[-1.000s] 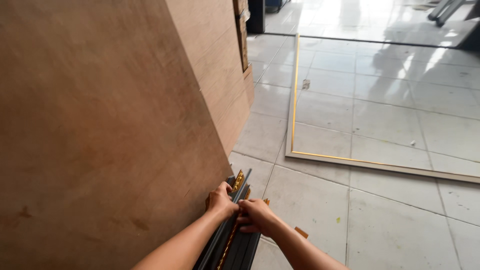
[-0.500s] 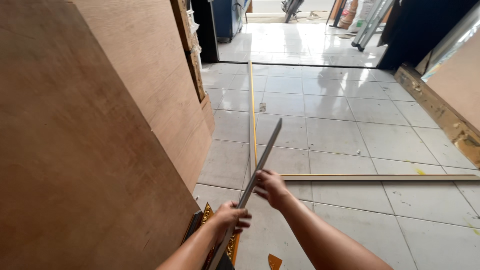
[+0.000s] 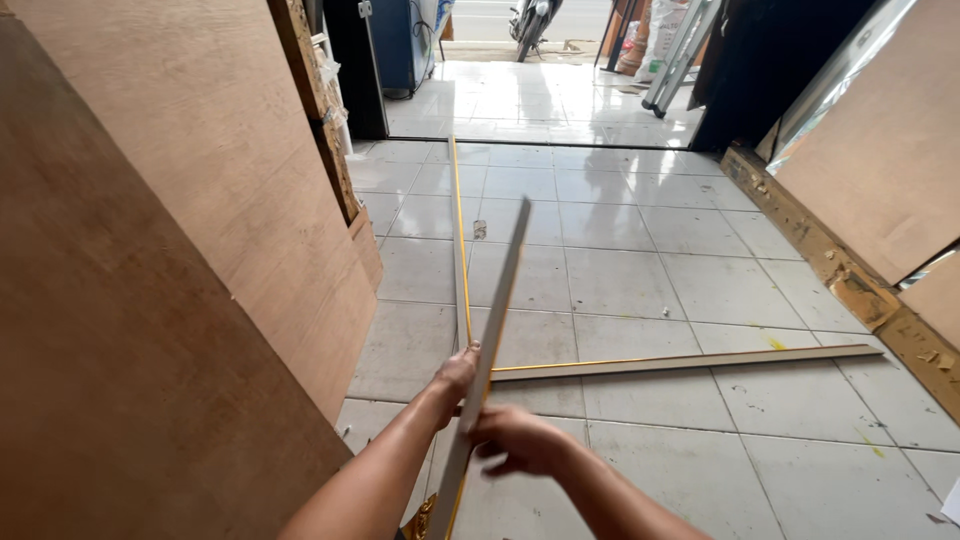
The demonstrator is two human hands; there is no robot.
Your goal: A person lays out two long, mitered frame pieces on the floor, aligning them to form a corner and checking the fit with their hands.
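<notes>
Gripping one long, thin grey moulding strip (image 3: 500, 300) in both hands, off the tiled floor (image 3: 640, 270), slanted up and away toward the open doorway. Clasped higher up by the left hand (image 3: 458, 368), fingers wrapped shut round its edge. Clasped lower down, nearer the body, by the right hand (image 3: 515, 440), fingers curled closed over the strip from the right. Already down on the tiles: two similar strips with gold edges. First, a lengthwise strip (image 3: 458, 230) running straight ahead toward the door. Second, a crosswise strip (image 3: 690, 360) stretching off to the right, meeting the first near the hands in a rough corner. So, judging by the layout: two pieces laid, a third in hand and not yet set down. Only two sides of any outline on the floor, with nothing opposite them. Below the hands, at the very bottom edge, a glimpse of gold trim (image 3: 420, 520). Possibly more stock, but too cropped to tell how much. Close on the left, a big leaning plywood sheet (image 3: 150, 300). Along the right wall, more plywood boards (image 3: 880, 170). Beyond the doorway, a folded ladder (image 3: 680, 50) and a parked motorbike (image 3: 530, 20), well apart from the work.
</notes>
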